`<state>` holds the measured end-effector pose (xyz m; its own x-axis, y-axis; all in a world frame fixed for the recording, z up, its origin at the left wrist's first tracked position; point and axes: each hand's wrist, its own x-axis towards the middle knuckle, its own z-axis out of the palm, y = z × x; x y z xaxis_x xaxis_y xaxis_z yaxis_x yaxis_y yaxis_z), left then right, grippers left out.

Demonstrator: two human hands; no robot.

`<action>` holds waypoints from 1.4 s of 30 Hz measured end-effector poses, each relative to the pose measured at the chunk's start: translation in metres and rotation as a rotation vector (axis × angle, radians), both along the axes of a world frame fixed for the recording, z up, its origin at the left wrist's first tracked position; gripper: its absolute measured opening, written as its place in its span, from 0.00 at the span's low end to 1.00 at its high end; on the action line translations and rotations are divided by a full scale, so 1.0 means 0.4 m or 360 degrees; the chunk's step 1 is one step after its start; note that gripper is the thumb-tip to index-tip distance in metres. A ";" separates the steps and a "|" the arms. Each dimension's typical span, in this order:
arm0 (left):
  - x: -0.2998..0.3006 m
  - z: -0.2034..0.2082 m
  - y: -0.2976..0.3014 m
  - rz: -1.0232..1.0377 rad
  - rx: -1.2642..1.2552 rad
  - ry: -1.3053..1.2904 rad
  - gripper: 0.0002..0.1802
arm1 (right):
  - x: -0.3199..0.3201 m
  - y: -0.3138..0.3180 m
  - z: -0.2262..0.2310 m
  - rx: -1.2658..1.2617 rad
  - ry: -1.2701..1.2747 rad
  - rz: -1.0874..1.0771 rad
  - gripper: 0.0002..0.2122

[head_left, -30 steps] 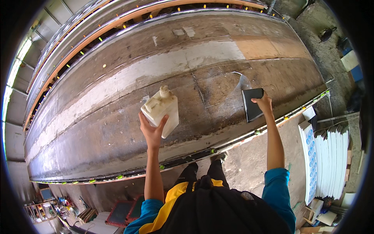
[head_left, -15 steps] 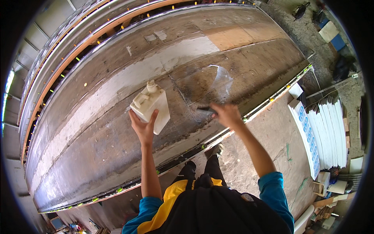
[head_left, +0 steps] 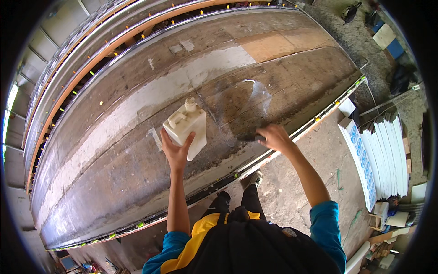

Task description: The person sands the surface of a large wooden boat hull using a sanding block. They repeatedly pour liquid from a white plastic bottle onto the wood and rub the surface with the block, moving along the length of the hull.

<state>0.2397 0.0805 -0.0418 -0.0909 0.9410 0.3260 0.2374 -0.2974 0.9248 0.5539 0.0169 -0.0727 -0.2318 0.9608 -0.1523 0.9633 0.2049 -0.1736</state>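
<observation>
Canister of off-white plastic, box-shaped, with a moulded handle and a short round neck, noted in the head view over the near half of a long brown stained bench. It is tilted; contact between its base and the surface cannot be told. Left hand: clamped on the canister's left side, thumb across the near face, fingers partly hidden behind. Right hand: closed on a dark grey flat tool, seen nearly edge-on, low over the bench near its front edge; contact with the top unclear. The hands are well apart, tool to the right of the canister.

Bench top: pale grey strip running lengthwise, meeting an orange-tan rectangular patch at its right end. Shiny translucent patch beyond the right hand; film or liquid, cannot tell. Yellow pegs along the front rail. White upright panels grouped on the floor at right.
</observation>
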 end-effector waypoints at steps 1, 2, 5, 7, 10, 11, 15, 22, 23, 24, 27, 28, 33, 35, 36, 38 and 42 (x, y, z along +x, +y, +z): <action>0.009 0.003 -0.002 0.0002 0.0012 0.0018 0.33 | 0.011 0.021 0.006 0.0131 -0.0003 -0.0081 0.16; 0.020 0.008 -0.003 -0.0019 -0.0018 -0.0019 0.33 | 0.020 0.041 0.010 0.0263 -0.0006 -0.0161 0.16; 0.022 0.013 -0.002 -0.0041 -0.0078 -0.0044 0.33 | -0.004 0.027 -0.018 0.0516 0.0049 -0.0121 0.15; 0.013 0.005 -0.006 -0.0021 -0.0077 -0.0021 0.33 | -0.018 -0.028 -0.051 0.0576 0.0179 0.0133 0.15; 0.010 -0.007 0.004 0.0030 -0.0050 -0.0040 0.33 | -0.016 -0.050 -0.031 0.0370 0.0153 0.0185 0.15; 0.007 -0.011 0.003 0.0059 -0.0056 0.0002 0.33 | -0.011 -0.039 -0.018 0.0249 0.0143 0.0159 0.15; 0.009 -0.015 0.012 0.0130 -0.0005 0.0016 0.33 | 0.085 0.152 0.028 0.0337 0.0283 -0.0644 0.20; 0.038 0.013 0.010 0.0307 -0.0077 -0.0019 0.32 | 0.139 0.420 0.005 0.0286 0.0107 -0.1070 0.23; 0.043 0.011 0.012 0.0321 -0.0070 0.0020 0.32 | 0.135 0.425 -0.081 0.0449 -0.0087 -0.1030 0.21; 0.037 0.006 0.012 0.0352 -0.0061 0.0074 0.31 | 0.071 0.433 -0.090 0.0318 -0.0093 -0.1010 0.18; 0.038 0.002 0.016 0.0472 -0.0041 0.0139 0.30 | -0.153 0.366 -0.101 0.0384 -0.0018 -0.0482 0.16; 0.043 0.004 0.012 0.0516 -0.0038 0.0147 0.30 | -0.195 0.345 -0.096 0.0531 -0.0118 -0.0229 0.17; 0.058 0.001 0.016 0.0647 -0.0022 0.0203 0.30 | -0.052 0.438 -0.044 0.0151 0.0672 -0.0292 0.31; 0.072 0.001 0.029 0.0663 -0.0026 0.0196 0.31 | 0.094 0.494 -0.067 0.0270 0.0838 -0.0308 0.33; 0.080 0.002 0.033 0.0676 -0.0028 0.0215 0.31 | 0.170 0.523 -0.066 0.0306 0.0696 -0.0452 0.33; 0.086 -0.005 0.037 0.0670 -0.0039 0.0239 0.31 | 0.225 0.541 -0.072 0.0392 0.0492 -0.0624 0.30; 0.101 0.001 0.055 0.0643 -0.0019 0.0171 0.32 | 0.106 0.507 -0.068 0.0236 0.0302 -0.0710 0.17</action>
<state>0.2801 0.1023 -0.0413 -0.4198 0.8404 0.3427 0.4279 -0.1498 0.8914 0.5963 0.2197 -0.1000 0.1955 0.9807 -0.0014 0.9170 -0.1833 -0.3543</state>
